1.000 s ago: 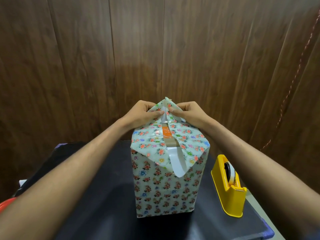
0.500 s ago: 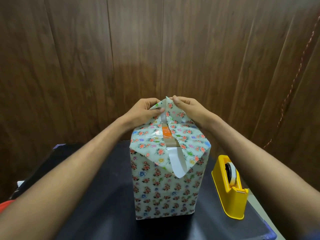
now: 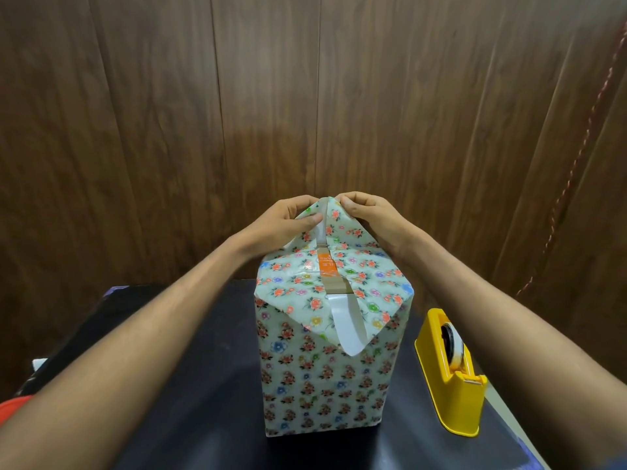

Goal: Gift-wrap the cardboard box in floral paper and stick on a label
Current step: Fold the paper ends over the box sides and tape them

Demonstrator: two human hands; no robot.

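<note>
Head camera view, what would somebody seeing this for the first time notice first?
Dead centre stands the tall box wrapped in floral paper, its top not yet closed: a strip of cardboard and orange print shows between the folds. At the far top edge the left hand and right hand pinch a raised paper flap. To the right, on the dark table, sits a bright yellow tape dispenser.

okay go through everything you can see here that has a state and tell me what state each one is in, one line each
box: upright on the black table, sides wrapped, top not closed, a strip of cardboard and tape showing.
far flap: raised, pinched by both hands.
near flap: folded down over the front face, untaped.
left hand: pinching the far flap.
right hand: pinching the far flap.
tape dispenser: standing right of the box, roll loaded, untouched.
</note>
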